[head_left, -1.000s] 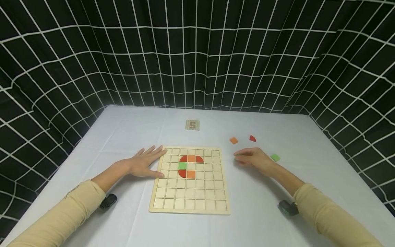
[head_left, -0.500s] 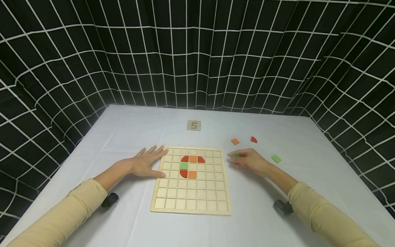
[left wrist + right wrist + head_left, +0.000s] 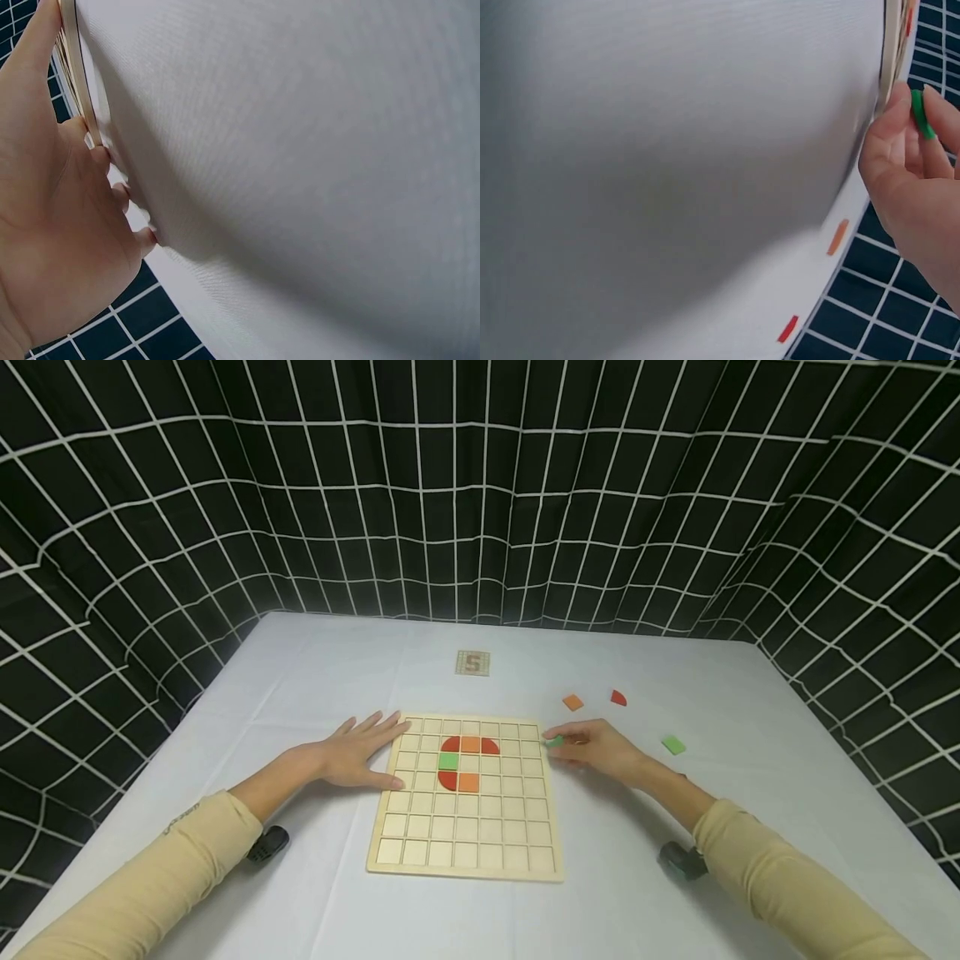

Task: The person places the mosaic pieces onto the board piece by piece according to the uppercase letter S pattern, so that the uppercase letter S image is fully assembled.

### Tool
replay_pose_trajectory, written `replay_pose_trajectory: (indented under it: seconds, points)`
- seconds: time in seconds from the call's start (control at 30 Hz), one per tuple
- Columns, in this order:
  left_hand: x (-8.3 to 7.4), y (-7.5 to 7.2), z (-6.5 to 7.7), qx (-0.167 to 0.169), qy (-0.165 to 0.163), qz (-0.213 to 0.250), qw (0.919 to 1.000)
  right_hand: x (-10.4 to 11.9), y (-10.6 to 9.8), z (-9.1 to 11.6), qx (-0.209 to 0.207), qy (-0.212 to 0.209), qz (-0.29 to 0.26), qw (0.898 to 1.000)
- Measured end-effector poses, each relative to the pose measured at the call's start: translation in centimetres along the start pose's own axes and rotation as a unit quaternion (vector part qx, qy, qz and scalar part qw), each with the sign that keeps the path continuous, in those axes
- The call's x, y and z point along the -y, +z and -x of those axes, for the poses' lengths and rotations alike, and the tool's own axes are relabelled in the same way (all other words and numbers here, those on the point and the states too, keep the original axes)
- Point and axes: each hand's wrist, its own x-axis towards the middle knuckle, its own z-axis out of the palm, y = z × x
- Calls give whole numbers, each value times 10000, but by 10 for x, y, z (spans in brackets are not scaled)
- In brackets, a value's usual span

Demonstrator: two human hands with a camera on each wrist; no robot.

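Observation:
A wooden grid board (image 3: 465, 827) lies on the table, with red quarter-round, orange square and green square tiles set in its upper cells. My left hand (image 3: 352, 757) is spread flat at the board's left edge, thumb and fingertips resting on the rim. Just off the board's upper right edge, my right hand (image 3: 600, 750) pinches a green tile (image 3: 921, 114) between thumb and fingers. The tile's exact outline is partly hidden by the fingers.
Right of the board lie a loose orange tile (image 3: 573, 702), a red quarter-round tile (image 3: 618, 697) and a green tile (image 3: 673, 744). A small card with a figure like an S (image 3: 473, 662) lies behind the board. A black grid-patterned curtain (image 3: 480, 485) surrounds the table.
My right hand has moved left toward the board's right edge, carrying the green tile, which has come into view between the fingers. My left hand has stayed at the board.

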Motion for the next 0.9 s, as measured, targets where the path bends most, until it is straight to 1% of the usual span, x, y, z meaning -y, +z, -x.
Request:
replay_pose_trajectory:
  seconds: [0.37, 0.63, 0.9]
  points:
    - [0, 1, 0, -23, 39, -18, 10000, 7, 10, -1, 239, -391, -329, 9984]
    - [1, 2, -1, -22, 47, -42, 10000, 16, 20, -3, 343, -374, -123, 9986]
    - [-1, -1, 0, -18, 41, -14, 10000, 25, 27, -5, 558, -597, -221, 9964]
